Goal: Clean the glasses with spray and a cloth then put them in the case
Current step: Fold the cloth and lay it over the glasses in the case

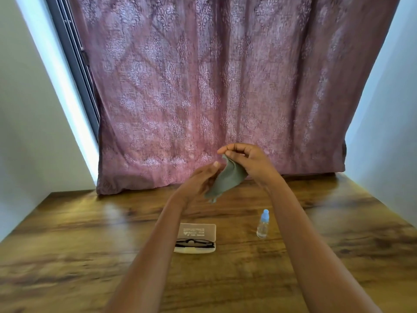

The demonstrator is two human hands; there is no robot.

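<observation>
Two hands hold one grey-green cleaning cloth (228,177) above the wooden table (90,233): right hand (246,161) pinches its top edge between thumb and fingertips, left hand (200,179) lies loosely open against its side. Black-framed glasses (194,243) lie in the open case (195,238) below; spray bottle (263,224) stands upright just right of it.

The open lid of the case (198,231), near the table's middle, carries several lines of pale print and a small emblem, all too blurred to read. No other text shows.
</observation>
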